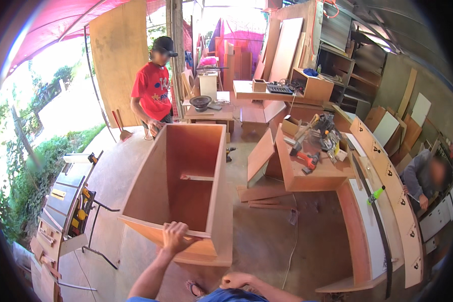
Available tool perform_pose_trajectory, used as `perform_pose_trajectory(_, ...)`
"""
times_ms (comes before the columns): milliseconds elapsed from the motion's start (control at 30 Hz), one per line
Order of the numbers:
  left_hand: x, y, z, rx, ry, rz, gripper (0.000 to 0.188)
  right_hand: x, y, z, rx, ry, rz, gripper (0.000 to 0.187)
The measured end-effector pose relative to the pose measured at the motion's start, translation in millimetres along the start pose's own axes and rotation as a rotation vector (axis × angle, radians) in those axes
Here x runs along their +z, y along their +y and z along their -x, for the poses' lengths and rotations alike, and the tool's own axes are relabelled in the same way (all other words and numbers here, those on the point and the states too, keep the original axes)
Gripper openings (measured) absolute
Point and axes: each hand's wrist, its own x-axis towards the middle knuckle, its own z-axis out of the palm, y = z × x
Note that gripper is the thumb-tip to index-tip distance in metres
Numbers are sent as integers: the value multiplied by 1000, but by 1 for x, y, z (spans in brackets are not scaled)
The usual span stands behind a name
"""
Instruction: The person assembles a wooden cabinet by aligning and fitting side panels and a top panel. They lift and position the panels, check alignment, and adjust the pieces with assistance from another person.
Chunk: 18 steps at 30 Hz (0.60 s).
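Observation:
A large open wooden cabinet box (pixel 194 156) stands before me, its hollow side up, with a slot in the inner wall. My left hand (pixel 174 238) is closed over its near rim, fingers hooked round the edge of the board. Close to my blue shirt, my right hand (pixel 237 280) is curled, with nothing visible in it and touching no part of the box. At the far left corner stands a person in a red shirt (pixel 152 90), one hand (pixel 155 127) by the box's far edge. Below the box lies another wooden panel or base (pixel 206 259).
To the left stands a table saw (pixel 68 186) on splayed legs. A wooden bench (pixel 314 181) at right carries a red cordless drill (pixel 305 160) and other tools. Wood offcuts (pixel 267 196) and a cord (pixel 293 246) lie on the floor. Another person (pixel 428 173) works far right.

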Motion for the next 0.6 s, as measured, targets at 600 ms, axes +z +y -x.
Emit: perform_pose_trajectory(600,6,-35,11,-88,43,236,17,-74,-183,-100,-234,1326,752,56)
